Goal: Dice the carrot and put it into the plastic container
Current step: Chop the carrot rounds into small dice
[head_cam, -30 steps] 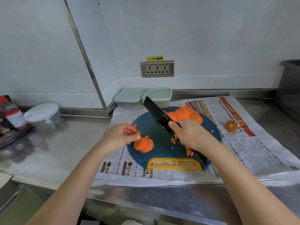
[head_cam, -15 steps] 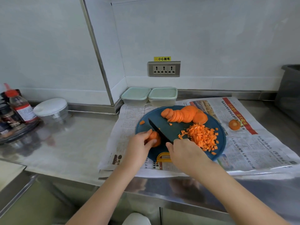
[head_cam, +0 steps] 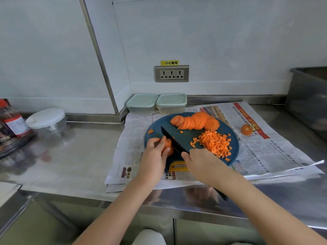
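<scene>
Carrot stack pinned left of the blade

I see my left hand (head_cam: 155, 153) curled over a small carrot stack (head_cam: 169, 147), holding it down. Just to its right the knife (head_cam: 174, 141) runs away from me, edge against the stack, and my right hand (head_cam: 203, 165) wraps the handle. The diced pile (head_cam: 216, 144) lies further right, and the lidded plastic containers (head_cam: 142, 103) sit behind.

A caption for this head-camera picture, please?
Left hand steadies a carrot piece while right hand cuts it with a black knife.
</scene>
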A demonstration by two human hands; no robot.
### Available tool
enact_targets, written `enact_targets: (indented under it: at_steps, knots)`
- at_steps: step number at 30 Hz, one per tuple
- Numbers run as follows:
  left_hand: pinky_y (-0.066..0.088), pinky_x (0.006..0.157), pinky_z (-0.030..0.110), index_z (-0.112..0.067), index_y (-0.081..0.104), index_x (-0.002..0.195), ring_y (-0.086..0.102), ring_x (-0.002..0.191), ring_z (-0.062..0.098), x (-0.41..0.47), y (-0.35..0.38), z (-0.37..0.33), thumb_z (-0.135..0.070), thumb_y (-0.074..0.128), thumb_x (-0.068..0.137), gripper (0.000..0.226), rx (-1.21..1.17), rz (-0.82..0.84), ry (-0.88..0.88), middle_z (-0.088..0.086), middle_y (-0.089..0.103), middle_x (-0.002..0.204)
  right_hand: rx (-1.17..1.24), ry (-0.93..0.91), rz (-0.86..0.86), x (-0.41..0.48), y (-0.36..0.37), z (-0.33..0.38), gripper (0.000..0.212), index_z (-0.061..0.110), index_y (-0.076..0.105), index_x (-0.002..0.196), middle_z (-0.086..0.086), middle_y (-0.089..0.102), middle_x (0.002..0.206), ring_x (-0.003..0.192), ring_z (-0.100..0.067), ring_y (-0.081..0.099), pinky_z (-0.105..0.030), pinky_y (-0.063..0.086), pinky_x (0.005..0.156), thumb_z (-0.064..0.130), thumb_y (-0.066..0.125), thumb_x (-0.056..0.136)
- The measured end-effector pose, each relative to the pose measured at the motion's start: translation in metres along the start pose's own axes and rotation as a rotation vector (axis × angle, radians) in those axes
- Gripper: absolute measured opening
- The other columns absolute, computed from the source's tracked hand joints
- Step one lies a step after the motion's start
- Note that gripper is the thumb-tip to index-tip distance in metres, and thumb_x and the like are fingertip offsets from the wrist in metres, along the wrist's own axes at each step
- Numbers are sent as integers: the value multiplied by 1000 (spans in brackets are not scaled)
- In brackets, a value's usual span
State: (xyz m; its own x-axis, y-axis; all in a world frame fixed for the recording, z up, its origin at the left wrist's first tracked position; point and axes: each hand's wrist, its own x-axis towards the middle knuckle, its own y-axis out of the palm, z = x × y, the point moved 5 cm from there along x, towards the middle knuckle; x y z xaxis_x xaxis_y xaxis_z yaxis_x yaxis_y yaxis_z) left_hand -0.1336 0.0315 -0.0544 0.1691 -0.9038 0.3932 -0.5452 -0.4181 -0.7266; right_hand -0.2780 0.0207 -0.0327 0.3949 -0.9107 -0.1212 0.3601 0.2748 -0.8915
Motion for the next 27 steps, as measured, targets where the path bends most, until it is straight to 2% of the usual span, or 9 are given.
enact_targets:
  at_steps: [3,7,10,13,15,17,20,23,27]
  knots:
    - [28,86,7,-14,46,140,50,110,14,0,-1,1,-20,49,98,42,-44,10,21,6,50,125,5,-4,33,-6,-4,-2,43,4,54,103,-1,42,73,73,-22,47,-28,38,61,31,20,105]
    - [32,83,10,-16,45,141,51,107,12,1,-3,2,-25,49,98,44,-34,24,26,3,53,121,29,28,47,-13,-7,-5,42,9,51,92,1,44,71,79,-22,49,-33,39,70,35,20,104]
    - [34,84,11,-15,49,138,52,110,13,4,-6,4,-28,45,100,41,-65,31,16,4,55,122,21,49,71,-13,-10,-6,42,13,47,81,1,43,70,77,-22,48,-31,37,70,35,20,104]
    - [39,86,12,-14,56,131,54,111,13,13,-11,8,-26,40,101,36,-142,75,-28,2,59,122,94,82,104,-15,-18,-6,40,18,39,70,-1,43,71,66,-17,45,-32,39,65,30,23,105]
    - [49,92,29,-14,58,125,60,104,15,25,-15,18,-22,40,102,31,-237,101,-121,3,61,121,159,103,124,-17,-23,-6,38,17,38,70,-2,42,69,54,-11,44,-29,38,56,26,25,105]
    - [53,89,41,-14,59,119,64,94,16,42,-21,33,-17,43,100,25,-264,78,-214,5,63,118,200,132,128,-17,-25,-7,39,14,40,71,-3,44,64,38,-7,47,-24,36,48,30,27,104]
    - [46,91,29,-12,60,119,61,103,20,69,-31,45,-18,56,95,26,-87,61,-253,6,64,119,187,150,118,-14,-23,-9,42,12,43,71,-3,47,62,37,-8,47,-20,36,43,35,29,104]
    - [39,90,27,-9,58,128,57,115,23,85,-27,49,-24,63,91,40,44,182,-296,8,61,127,149,132,121,-12,-22,-7,40,15,42,71,-2,46,64,42,-8,45,-18,35,41,32,27,104]
    - [44,87,27,-10,67,116,62,105,22,95,-22,53,-21,64,90,28,145,221,-259,7,68,114,170,129,140,-14,-21,-6,36,19,37,72,-5,44,68,42,-12,47,-26,42,47,24,24,105]
